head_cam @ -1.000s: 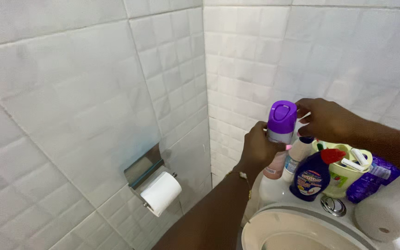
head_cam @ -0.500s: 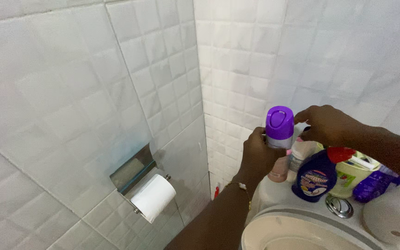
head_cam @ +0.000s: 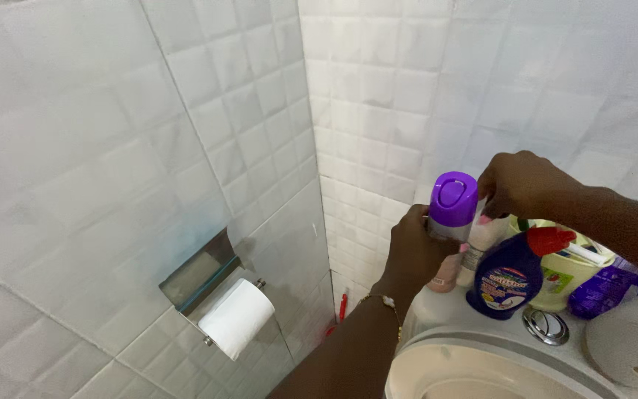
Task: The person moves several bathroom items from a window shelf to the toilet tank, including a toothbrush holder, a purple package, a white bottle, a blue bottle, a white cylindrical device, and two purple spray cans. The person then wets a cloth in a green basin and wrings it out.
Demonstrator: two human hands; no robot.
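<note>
My left hand (head_cam: 415, 255) grips a spray can with a purple cap (head_cam: 452, 201) and holds it upright above the left end of the white toilet cistern (head_cam: 481, 325). My right hand (head_cam: 522, 185) is closed on the top of a white bottle (head_cam: 481, 240) just right of the can. A dark blue bottle with a red cap (head_cam: 507, 273) stands in front of the white bottle. A small pink bottle (head_cam: 446, 273) shows below the can.
A pale green bottle (head_cam: 566, 277) and a purple bottle (head_cam: 603, 292) stand on the cistern, with a round flush button (head_cam: 546, 326) and a paper roll (head_cam: 633, 343) at right. A toilet roll (head_cam: 236, 318) hangs on the left tiled wall. The toilet bowl rim (head_cam: 422, 369) lies below.
The view has shifted slightly to the right. Both hands stay on their bottles, and my right hand has settled on top of the white bottle beside the can.
</note>
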